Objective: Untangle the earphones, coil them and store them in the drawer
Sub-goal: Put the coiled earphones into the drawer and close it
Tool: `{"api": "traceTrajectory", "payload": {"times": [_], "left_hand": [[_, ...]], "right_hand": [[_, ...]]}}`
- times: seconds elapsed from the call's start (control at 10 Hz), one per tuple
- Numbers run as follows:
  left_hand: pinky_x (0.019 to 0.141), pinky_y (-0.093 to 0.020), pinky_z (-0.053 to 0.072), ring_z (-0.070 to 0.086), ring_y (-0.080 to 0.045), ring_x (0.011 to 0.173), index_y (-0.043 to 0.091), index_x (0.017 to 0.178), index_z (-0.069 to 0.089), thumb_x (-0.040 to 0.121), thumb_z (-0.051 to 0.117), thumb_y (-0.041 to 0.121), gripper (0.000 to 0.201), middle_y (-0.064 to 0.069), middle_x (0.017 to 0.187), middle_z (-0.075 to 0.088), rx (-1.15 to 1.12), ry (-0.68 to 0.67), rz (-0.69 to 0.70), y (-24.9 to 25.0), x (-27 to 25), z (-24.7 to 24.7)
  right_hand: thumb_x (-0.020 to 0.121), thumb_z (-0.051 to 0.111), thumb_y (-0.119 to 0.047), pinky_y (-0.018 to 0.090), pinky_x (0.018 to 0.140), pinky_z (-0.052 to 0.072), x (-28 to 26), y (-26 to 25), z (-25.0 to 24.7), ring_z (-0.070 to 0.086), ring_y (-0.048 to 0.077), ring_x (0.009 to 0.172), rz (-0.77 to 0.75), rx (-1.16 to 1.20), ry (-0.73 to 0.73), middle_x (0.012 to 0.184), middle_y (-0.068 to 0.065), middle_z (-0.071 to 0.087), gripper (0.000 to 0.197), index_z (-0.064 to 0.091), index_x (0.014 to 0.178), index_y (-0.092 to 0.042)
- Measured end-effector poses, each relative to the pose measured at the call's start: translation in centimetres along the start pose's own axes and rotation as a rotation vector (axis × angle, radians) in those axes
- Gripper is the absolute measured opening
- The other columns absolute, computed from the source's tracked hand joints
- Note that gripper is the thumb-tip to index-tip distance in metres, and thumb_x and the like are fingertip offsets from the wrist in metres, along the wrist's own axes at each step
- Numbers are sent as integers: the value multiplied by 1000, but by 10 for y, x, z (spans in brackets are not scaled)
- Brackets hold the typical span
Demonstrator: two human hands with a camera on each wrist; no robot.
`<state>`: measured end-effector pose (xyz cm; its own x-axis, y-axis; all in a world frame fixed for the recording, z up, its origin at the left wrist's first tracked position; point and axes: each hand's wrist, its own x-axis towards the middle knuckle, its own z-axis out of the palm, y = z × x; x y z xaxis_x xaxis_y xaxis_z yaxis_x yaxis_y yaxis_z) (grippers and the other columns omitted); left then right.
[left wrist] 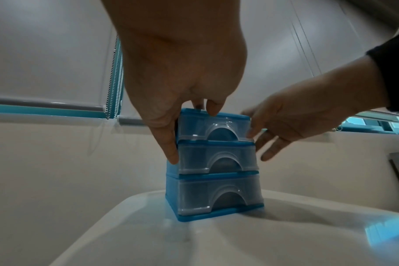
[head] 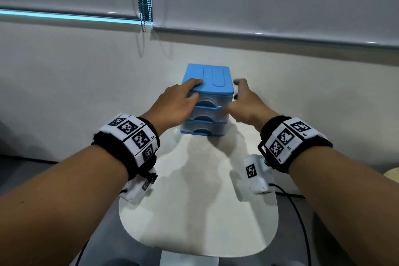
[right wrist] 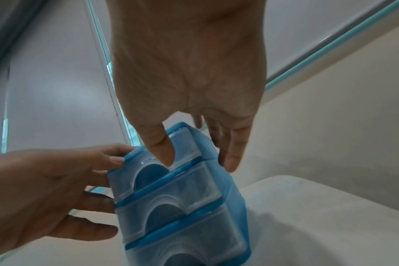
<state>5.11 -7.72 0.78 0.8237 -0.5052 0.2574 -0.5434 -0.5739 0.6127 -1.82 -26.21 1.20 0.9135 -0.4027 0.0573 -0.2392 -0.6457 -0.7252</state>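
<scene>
A small blue drawer unit (head: 212,84) with three clear drawers stands at the far end of the white table (head: 194,211). All three drawers are pushed in. My left hand (head: 195,88) holds the unit's top left corner, with its fingers on the lid and its thumb (left wrist: 171,149) down the left wall. My right hand (head: 232,96) is at the unit's right side. Its thumb (right wrist: 162,149) touches the front of the top drawer (right wrist: 148,171), and its straight fingers (right wrist: 230,158) lie along the right wall. No earphones show in any view.
A wall rises directly behind the unit. Roller blinds hang above it, with bead cords (head: 143,6) at the left. The table's rounded near edge (head: 194,252) is close to me, and black cables (head: 302,222) trail off its right side.
</scene>
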Motion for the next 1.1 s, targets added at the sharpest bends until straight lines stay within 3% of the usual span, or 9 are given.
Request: {"api": "traceTrajectory", "payload": {"times": [0.1,0.2,0.5,0.8,1.0,1.1], "left_hand": [[93,-34,44,55,-23,109,41,150,42,107,39,33,44,-3,132,60,6,7,-4,2,-1,1],[90,-33,41,55,-26,114,41,151,41,108,38,35,44,-4,135,60,29,13,-7,3,-2,3],[91,-32,41,56,-30,120,39,150,43,109,37,37,42,-5,140,60,85,3,-9,5,-2,0],[91,-37,44,57,-32,118,39,149,44,108,37,40,41,-7,137,62,175,10,36,0,3,-3],[90,-39,49,60,-33,113,44,148,43,107,38,44,41,-7,134,63,233,-9,60,-1,3,-10],[91,-41,52,62,-31,108,53,146,39,106,35,49,41,-5,130,63,229,-5,48,-2,-5,-10]], "right_hand": [[90,70,-23,31,99,43,-8,-13,-2,54,26,122,-186,-158,103,139,6,53,67,40,149,-21],[97,63,-25,35,108,40,-14,-17,-3,51,28,129,-218,-260,150,141,8,56,49,51,144,-14],[99,54,-20,43,93,50,-23,-27,-8,56,31,110,-188,-454,98,124,8,61,24,60,122,-16],[103,52,-24,43,101,45,-23,-21,-7,51,29,126,-200,-410,108,140,6,55,40,50,142,-17],[103,52,-27,39,101,44,-18,-16,-4,50,25,127,-220,-394,116,143,1,53,49,43,151,-21],[105,48,-31,41,103,45,-23,-14,-4,48,24,130,-247,-428,111,146,-3,47,47,39,151,-24]]}}
